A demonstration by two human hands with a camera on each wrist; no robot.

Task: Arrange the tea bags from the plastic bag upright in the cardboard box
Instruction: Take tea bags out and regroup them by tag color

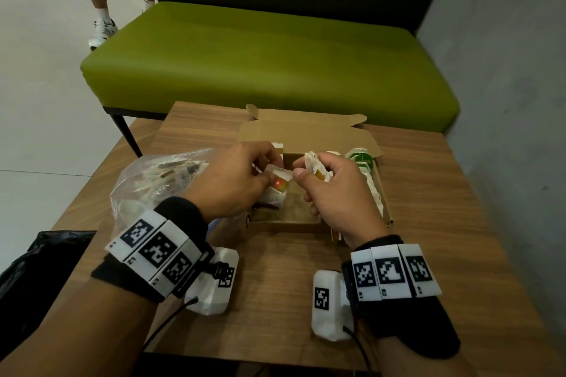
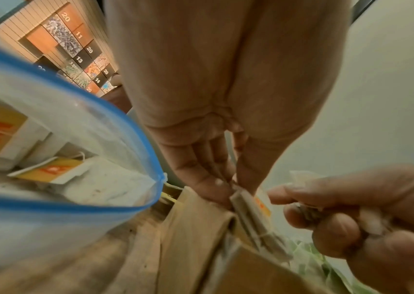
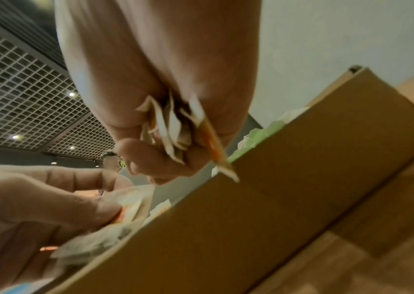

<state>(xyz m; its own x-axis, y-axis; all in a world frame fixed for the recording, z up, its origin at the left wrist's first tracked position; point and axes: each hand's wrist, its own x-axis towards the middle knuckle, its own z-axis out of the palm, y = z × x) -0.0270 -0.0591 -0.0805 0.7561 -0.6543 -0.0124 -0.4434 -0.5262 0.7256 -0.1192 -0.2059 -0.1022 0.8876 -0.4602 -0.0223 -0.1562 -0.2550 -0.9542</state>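
An open cardboard box (image 1: 288, 225) sits mid-table, its lid folded back. My left hand (image 1: 239, 174) pinches a white tea bag with a yellow-red tag (image 1: 277, 185) over the box; in the left wrist view the left hand (image 2: 228, 187) grips folded tea bags (image 2: 248, 210) at the box wall. My right hand (image 1: 333, 187) holds a small bunch of tea bags (image 1: 317, 167) above the box, also seen in the right wrist view as tea bags (image 3: 173, 131). Green-tagged bags (image 1: 363, 159) stand upright along the box's right side. The clear plastic bag (image 1: 153, 184) with more tea bags lies left of the box.
The wooden table (image 1: 275, 278) carries the box and bag. A green bench (image 1: 260, 61) stands behind it, with a person's legs (image 1: 101, 9) at far left. A black bag (image 1: 36, 272) lies off the table's left edge. A grey wall (image 1: 505, 70) is at right.
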